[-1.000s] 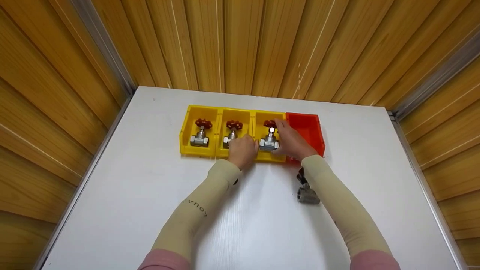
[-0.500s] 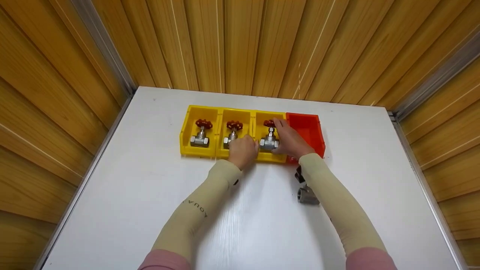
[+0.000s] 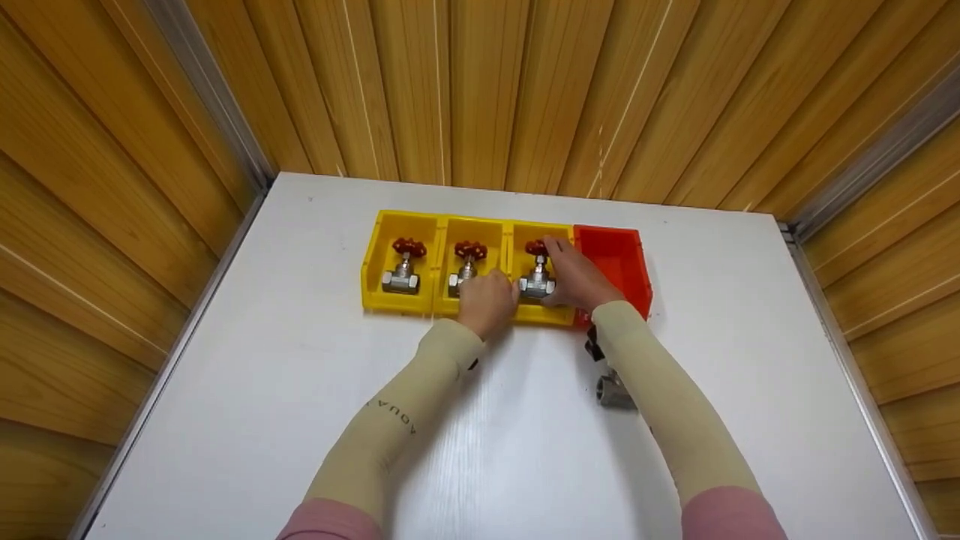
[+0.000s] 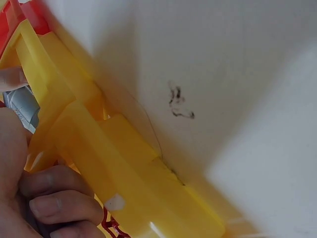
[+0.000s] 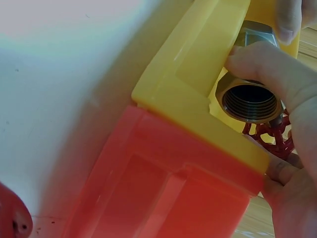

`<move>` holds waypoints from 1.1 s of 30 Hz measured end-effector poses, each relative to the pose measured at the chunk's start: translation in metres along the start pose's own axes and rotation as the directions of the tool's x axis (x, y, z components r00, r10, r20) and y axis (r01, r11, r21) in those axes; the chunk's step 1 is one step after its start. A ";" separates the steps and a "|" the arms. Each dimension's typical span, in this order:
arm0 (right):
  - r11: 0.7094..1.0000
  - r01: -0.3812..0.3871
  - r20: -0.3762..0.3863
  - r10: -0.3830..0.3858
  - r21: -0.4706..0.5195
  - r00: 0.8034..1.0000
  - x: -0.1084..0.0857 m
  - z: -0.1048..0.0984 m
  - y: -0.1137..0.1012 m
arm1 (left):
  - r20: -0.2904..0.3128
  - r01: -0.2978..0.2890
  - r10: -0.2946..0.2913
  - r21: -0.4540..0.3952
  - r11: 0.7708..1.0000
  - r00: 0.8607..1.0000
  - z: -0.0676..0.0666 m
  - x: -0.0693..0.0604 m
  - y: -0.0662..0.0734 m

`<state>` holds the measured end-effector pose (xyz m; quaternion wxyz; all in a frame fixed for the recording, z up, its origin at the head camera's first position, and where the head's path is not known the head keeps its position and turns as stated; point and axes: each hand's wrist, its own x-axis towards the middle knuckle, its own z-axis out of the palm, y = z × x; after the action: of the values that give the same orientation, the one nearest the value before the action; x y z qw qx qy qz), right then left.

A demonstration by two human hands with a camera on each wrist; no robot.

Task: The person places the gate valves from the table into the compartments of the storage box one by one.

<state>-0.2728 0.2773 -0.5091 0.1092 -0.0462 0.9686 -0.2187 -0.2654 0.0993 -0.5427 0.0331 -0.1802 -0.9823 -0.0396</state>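
Note:
In the head view, my left hand grips the front of the yellow bins, fingers curled in the second bin and thumb towards the third. My right hand holds the red-wheeled valve in the third yellow bin, its thumb on the metal body and fingers by the wheel. The right wrist view shows the valve's threaded opening below the thumb. Curled left fingers lie against the yellow wall in the left wrist view; what their tips touch is partly hidden.
Similar valves sit in the first and second yellow bins. A red bin adjoins the row at the right. On the white table, a dark-handled valve lies partly under my right forearm.
My right hand and the held valve's red wheel have shifted slightly left. The right forearm has swung left, covering more of the valve on the table. My left hand stays in place.

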 end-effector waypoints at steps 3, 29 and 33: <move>1.000 0.007 0.001 -0.007 -0.012 1.000 0.002 0.000 -0.001 | 0.007 0.012 -0.012 -0.018 1.000 1.000 -0.001 0.000 0.000; 0.998 0.032 0.023 -0.031 -0.061 0.999 0.012 0.006 0.004 | 0.030 0.007 -0.007 0.001 1.000 1.000 -0.001 0.002 -0.001; 0.998 0.024 0.024 -0.023 -0.062 0.999 0.011 0.007 0.005 | 0.029 0.007 -0.007 -0.014 1.000 1.000 -0.001 0.001 0.000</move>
<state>-0.2817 0.2776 -0.5195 0.1162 -0.0636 0.9729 -0.1893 -0.2664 0.0995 -0.5417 0.0177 -0.1775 -0.9830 -0.0439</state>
